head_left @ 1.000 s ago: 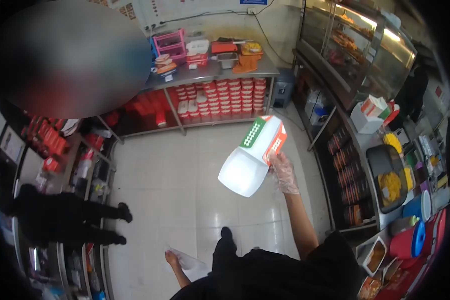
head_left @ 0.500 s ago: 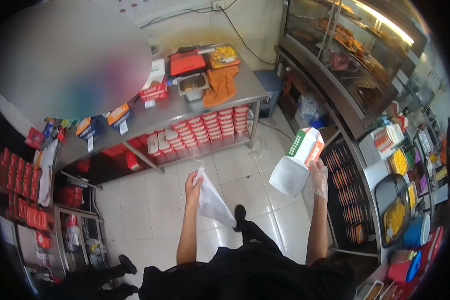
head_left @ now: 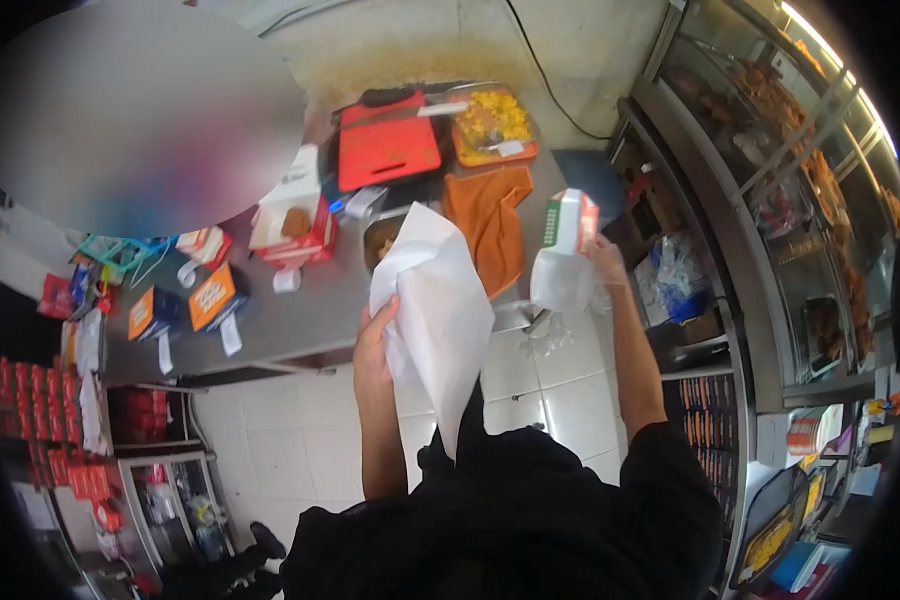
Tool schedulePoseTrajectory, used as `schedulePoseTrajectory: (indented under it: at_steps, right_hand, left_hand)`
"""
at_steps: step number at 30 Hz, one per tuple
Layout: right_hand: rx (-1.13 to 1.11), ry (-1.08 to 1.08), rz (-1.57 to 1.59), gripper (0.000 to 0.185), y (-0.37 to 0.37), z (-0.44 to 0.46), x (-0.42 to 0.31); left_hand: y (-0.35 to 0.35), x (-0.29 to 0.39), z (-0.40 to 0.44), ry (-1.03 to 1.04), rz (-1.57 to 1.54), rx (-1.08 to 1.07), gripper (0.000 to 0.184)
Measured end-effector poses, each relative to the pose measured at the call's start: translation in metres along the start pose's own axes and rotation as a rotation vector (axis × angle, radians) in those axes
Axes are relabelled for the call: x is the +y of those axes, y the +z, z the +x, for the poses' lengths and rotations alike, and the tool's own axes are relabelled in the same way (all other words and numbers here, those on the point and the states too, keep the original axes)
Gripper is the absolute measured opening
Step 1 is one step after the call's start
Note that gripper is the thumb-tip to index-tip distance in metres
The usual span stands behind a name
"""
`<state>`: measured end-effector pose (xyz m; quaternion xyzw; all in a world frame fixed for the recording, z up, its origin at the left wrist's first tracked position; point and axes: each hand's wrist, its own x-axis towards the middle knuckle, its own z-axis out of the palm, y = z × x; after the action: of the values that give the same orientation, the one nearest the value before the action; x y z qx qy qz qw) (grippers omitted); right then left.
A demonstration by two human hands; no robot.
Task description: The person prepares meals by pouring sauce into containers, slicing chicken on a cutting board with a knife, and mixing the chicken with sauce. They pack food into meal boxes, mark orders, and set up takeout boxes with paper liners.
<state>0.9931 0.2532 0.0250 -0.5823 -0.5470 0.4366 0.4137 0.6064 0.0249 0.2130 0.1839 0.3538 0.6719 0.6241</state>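
My left hand (head_left: 375, 345) is closed on a sheet of white paper (head_left: 438, 310), which hangs down to a point before my body and partly covers a metal pan (head_left: 379, 240). My right hand (head_left: 606, 262), with clear plastic glove film about it, grips a white, green and red takeaway food box (head_left: 567, 225) by its side. The box's white lid flap (head_left: 560, 280) hangs open toward me. Just left of the box, an orange cloth (head_left: 487, 225) lies over the table edge.
The steel table (head_left: 270, 335) bears a red cutting board (head_left: 390, 145), a knife (head_left: 420, 112), a tray of yellow food (head_left: 495, 125), an open red box (head_left: 300, 230) and blue-orange boxes (head_left: 218, 298). A glass food cabinet (head_left: 770, 180) stands right. A blurred person is at upper left.
I have come closer to the steel table. The paper has risen and now shows broad side on in front of the table. The box has moved forward, beside the orange cloth.
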Motion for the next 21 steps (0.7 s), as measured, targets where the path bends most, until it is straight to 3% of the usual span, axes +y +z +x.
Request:
schedulePoseTrajectory:
  at_steps: [4, 10, 13, 20, 21]
  right_hand:
    - [0.029, 0.029, 0.126, 0.02, 0.041, 0.071, 0.013]
    - [-0.132, 0.197, -0.043, 0.013, 0.058, 0.108, -0.001]
    - [-0.155, 0.222, 0.074, 0.016, 0.062, 0.114, 0.004]
    - [0.171, 0.137, -0.119, 0.02, 0.042, 0.092, -0.038]
    - [0.214, 0.111, -0.113, 0.019, 0.033, 0.079, -0.067]
  left_hand:
    - [0.038, 0.02, 0.078, 0.028, 0.013, 0.026, 0.039]
    - [0.059, 0.028, 0.154, -0.029, 0.114, 0.121, 0.035]
    - [0.08, 0.022, 0.169, 0.031, -0.042, 0.07, 0.037]
    - [0.147, 0.002, 0.181, 0.184, -0.208, 0.085, 0.045]
    - [0.153, -0.002, 0.181, 0.242, -0.246, -0.012, 0.045]
